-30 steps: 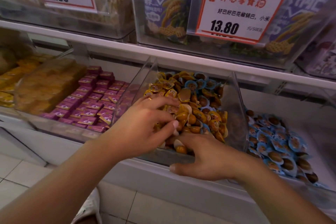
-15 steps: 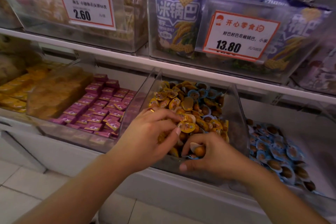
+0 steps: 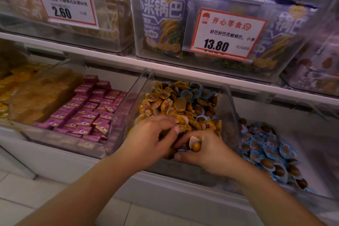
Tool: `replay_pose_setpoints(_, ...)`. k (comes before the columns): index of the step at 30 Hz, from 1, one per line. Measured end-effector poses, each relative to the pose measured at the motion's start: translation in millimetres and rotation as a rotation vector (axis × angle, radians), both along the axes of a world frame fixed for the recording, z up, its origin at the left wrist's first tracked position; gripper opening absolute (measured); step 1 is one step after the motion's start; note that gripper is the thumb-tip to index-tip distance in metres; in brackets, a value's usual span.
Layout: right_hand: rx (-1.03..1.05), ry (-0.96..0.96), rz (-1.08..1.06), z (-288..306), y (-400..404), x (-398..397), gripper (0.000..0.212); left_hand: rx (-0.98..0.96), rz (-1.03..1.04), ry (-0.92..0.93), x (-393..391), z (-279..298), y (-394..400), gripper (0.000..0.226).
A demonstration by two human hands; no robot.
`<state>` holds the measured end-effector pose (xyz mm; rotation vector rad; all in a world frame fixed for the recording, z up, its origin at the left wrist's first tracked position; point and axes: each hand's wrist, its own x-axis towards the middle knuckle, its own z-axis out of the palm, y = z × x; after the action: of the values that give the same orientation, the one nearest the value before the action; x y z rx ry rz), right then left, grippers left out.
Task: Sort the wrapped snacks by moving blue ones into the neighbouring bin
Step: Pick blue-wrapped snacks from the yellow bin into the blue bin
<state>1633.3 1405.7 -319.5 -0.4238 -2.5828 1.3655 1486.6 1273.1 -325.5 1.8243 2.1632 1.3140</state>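
Shelving (image 3: 113, 60) of a shop display, seen from above and in front, with a pale tiled floor (image 3: 45, 194) below. Upper shelf: clear boxes holding purple snack bags (image 3: 161, 18), fronted by two red-bordered price cards, one reading 2.60 (image 3: 64, 2) and one reading 13.80 (image 3: 227, 34). Lower shelf, from the viewer's left to right: a bin of yellow packets behind a tilted clear lid (image 3: 44, 93); a tray of pink boxes (image 3: 91, 108) in rows; the middle bin (image 3: 132, 101), clear-walled and heaped with mixed wrapped snacks; and the neighbouring bin (image 3: 311, 145), which holds only blue snacks (image 3: 264, 150).

In the middle bin, yellow snacks (image 3: 159, 101) make up most of the heap, while a cluster of blue-wrapped ones (image 3: 192, 91) lies toward the back, just right of centre.

Both bare forearms reach into the front of the middle bin. The left hand (image 3: 150, 139) rests on the heap with its fingers curled and its thumb pressed toward a yellow-wrapped piece; whether it truly pinches that piece cannot be told. The right hand (image 3: 207, 152), touching the left at the fingertips, has its fingers curled round a single brown snack (image 3: 195, 145) with a pale wrapper edge; the wrapper's colour cannot be made out.
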Motion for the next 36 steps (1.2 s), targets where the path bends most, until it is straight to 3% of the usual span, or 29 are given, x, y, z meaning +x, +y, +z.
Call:
replay_pose_setpoints(5,-0.001,-0.16,0.069,9,0,-4,0.012,-0.001,0.026,-0.032,-1,-3,-1,0.028)
replay_pose_setpoints(8,0.039,-0.267,0.164,14,1,-2,0.03,0.004,0.029,-0.035,-2,-4,0,0.029)
replay_pose_setpoints(11,0.015,-0.311,0.231,17,2,0,0.016,0.01,0.019,-0.031,-2,-6,1,0.032)
replay_pose_setpoints(14,-0.021,-0.212,0.188,12,2,1,0.033,0.024,0.027,-0.014,-4,-8,1,0.033)
replay_pose_setpoints(20,-0.215,0.03,-0.031,10,4,3,0.013,0.137,0.09,-0.097,5,0,3,0.025)
replay_pose_setpoints(22,-0.302,0.121,-0.194,13,1,-1,0.007,0.18,0.177,-0.189,15,4,5,0.022)
replay_pose_setpoints(25,-0.761,0.222,-0.395,24,2,-8,0.017,0.225,0.071,-0.62,32,12,14,0.016)
replay_pose_setpoints(27,-1.01,0.273,-0.388,32,3,-13,0.032,0.187,-0.117,-0.833,36,11,22,0.04)
replay_pose_setpoints(30,-1.152,0.226,-0.351,38,-3,-20,0.037,0.146,-0.125,-0.845,34,7,31,0.074)
replay_pose_setpoints(36,-1.236,0.19,-0.192,46,2,-17,0.036,0.292,0.096,-1.077,32,7,43,0.031)
